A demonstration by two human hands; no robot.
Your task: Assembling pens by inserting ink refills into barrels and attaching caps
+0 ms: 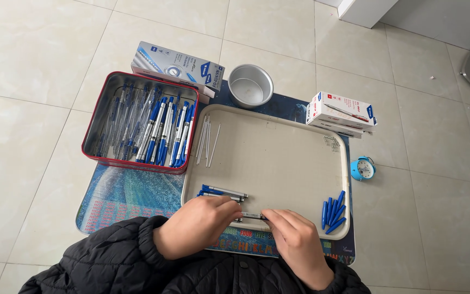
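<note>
On a pale tiled floor, a beige tray [278, 163] on a printed mat [126, 196] carries a pen barrel [252, 216] pinched at its ends by the left hand [199, 224] and right hand [295, 239], near blue caps [334, 212].

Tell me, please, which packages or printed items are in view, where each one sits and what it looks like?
Grey box: behind the red tin, long, grey with blue and white panels.
White boxes: stacked at the tray's far right corner, flat, white with red and blue marks.
Mat: under the tray, blue with coloured lettering along its near edge.
</note>
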